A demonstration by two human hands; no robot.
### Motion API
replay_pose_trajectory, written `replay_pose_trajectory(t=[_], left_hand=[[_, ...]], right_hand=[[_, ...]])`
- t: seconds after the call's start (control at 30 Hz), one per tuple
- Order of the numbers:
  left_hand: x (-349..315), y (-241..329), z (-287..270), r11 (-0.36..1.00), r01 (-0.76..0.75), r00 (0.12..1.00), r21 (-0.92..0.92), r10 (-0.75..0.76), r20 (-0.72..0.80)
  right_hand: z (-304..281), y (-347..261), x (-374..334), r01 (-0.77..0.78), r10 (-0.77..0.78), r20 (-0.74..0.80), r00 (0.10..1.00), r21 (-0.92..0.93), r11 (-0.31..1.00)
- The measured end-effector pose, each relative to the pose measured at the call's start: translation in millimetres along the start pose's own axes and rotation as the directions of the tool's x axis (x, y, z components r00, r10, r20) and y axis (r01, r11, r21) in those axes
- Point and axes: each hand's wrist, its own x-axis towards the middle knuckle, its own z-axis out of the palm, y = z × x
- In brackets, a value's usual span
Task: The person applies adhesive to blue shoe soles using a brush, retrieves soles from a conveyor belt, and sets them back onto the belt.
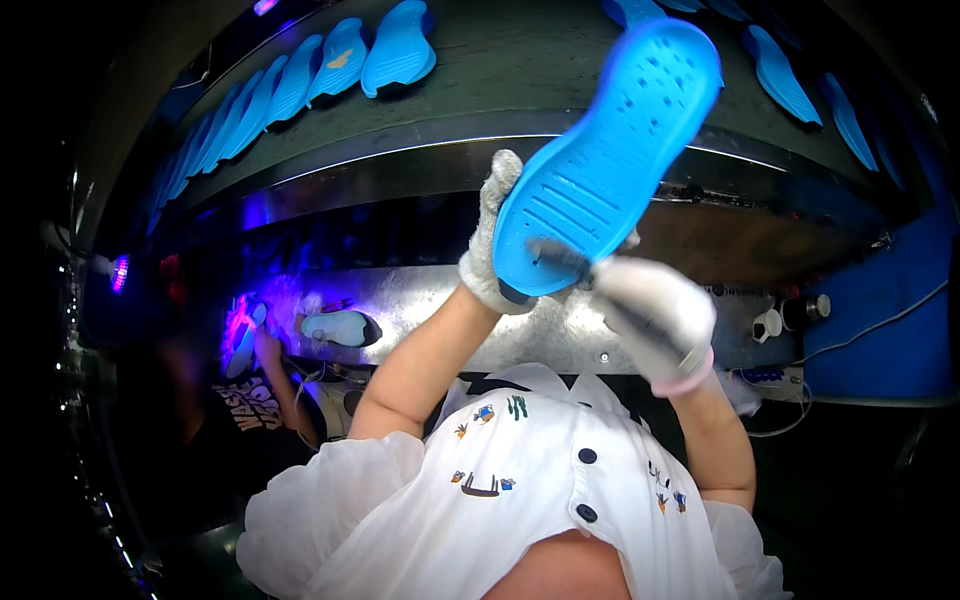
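My left hand (492,240), in a white knit glove, grips the edge of a bright blue shoe sole (610,150). The sole is tilted up above the bench, its ribbed and dimpled face toward me. My right hand (660,310), gloved in white with a pink cuff, is blurred by motion. It is closed around a brush (558,254), whose dark tip touches the sole near its lower end. The brush's handle is mostly hidden or smeared.
Beyond my hands a dark green conveyor belt (500,60) with a metal edge carries several blue soles (398,48). A pale sole (336,327) lies on the metal bench (420,300). At left a co-worker's hand (268,350) holds another sole. Cables (880,325) run at right.
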Motion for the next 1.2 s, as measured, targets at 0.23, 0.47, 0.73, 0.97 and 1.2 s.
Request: replay_pose_trajectory(t=[0.23,0.47,0.73,0.97,1.2], left_hand=[[-6.3,28.5,-22.6,0.927,0.298,0.955,0.23,-0.285,-0.086],[-7.8,36.7,-30.8,0.851,0.269,0.951,0.451,-0.161,-0.264],[-9.9,52.9,-19.6,0.718,0.293,0.95,0.631,-0.147,-0.275],[-16.7,63.8,-12.9,0.759,0.132,0.958,0.637,0.068,-0.279],[-28.9,76.1,-4.7,0.613,-0.018,0.948,0.79,0.261,-0.181]], right_hand=[[-8.5,-4.5,1.1,-0.334,0.283,0.217,0.934,0.254,0.908],[-9.2,-21.4,13.6,-0.216,0.184,0.162,0.969,0.207,0.954],[-17.1,-19.1,6.2,-0.044,0.031,0.204,0.978,0.062,0.997],[-24.3,-14.3,3.5,0.108,-0.053,0.333,0.941,-0.148,0.983],[-33.0,-10.8,9.7,0.162,-0.104,0.247,0.963,-0.229,0.96]])
